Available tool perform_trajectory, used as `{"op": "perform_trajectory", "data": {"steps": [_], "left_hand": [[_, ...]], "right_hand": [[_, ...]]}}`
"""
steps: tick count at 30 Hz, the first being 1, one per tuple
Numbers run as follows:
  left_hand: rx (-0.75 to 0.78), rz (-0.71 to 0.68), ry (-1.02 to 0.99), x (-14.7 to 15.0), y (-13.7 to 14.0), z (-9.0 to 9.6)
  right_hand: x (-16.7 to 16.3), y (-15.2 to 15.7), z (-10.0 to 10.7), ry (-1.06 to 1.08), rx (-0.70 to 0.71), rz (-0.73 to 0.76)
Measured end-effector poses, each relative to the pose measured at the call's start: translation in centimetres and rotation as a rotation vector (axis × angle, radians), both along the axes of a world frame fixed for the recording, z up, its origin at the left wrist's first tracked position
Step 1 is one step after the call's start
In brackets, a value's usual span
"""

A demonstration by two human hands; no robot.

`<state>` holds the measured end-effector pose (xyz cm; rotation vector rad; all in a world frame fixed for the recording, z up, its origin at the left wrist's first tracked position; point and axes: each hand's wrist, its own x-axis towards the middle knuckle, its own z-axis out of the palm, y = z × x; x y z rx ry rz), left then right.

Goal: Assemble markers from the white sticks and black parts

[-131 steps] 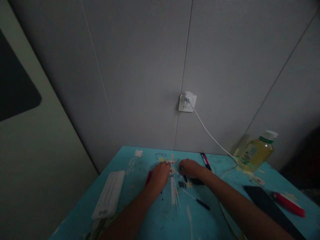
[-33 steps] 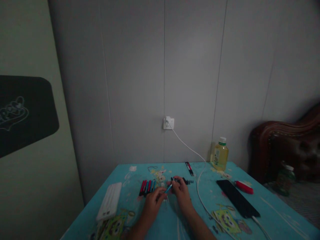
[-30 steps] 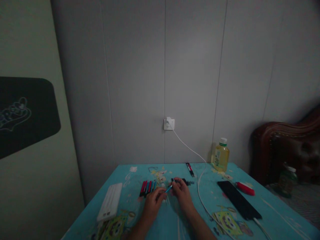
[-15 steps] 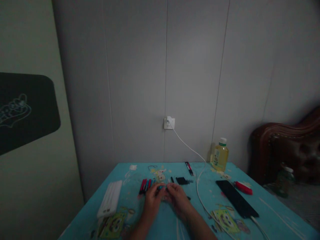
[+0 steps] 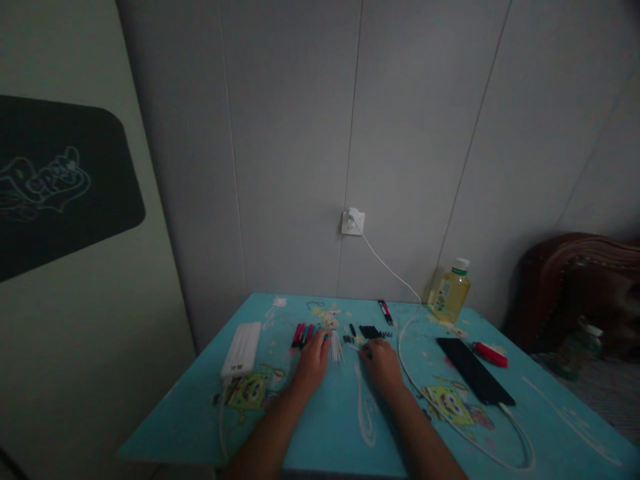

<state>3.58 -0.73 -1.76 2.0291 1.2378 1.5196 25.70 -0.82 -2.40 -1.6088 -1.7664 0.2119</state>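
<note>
My left hand [image 5: 315,357] is closed with its fingertips around a small teal piece [image 5: 327,336], probably a pen part; most of it is hidden. Beside it lie several red, black and teal pen barrels [image 5: 301,335] and a fan of thin white pen refills [image 5: 335,348]. My right hand [image 5: 383,365] rests low over the table, fingers curled on a small dark piece [image 5: 368,351] whose kind I cannot make out. Just beyond that hand are a row of black pen parts [image 5: 369,331] and several small springs [image 5: 386,334].
A red and black pen [image 5: 385,312] lies at the back. A white power bank [image 5: 243,350] is on the left. To the right are a black phone [image 5: 475,370], a red object [image 5: 490,355] and a yellow bottle [image 5: 451,293]. A white cable [image 5: 400,347] crosses from the wall socket [image 5: 353,223].
My hands were together at the middle and have moved apart, uncovering the white refills between them. The right hand has shifted toward the black parts. The camera view has tilted and turned.
</note>
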Motion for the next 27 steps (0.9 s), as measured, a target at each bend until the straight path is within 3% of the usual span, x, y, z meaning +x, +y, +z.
{"op": "perform_trajectory", "data": {"steps": [5,11,18,27], "left_hand": [[-0.031,0.008,0.176,-0.3,-0.4,0.2],[-0.106,0.040,0.387,-0.7,-0.5,0.3],[-0.203,0.080,0.612,-0.1,-0.8,0.3],[-0.240,0.074,0.834,0.2,-1.0,0.2]], "right_hand": [[-0.2,0.4,-0.2,-0.126,-0.049,-0.031],[-0.4,0.6,0.0,-0.134,-0.071,-0.005],[-2.5,-0.3,0.5,-0.068,0.005,0.240],[-3.1,-0.7,0.8,-0.029,0.106,0.438]]}}
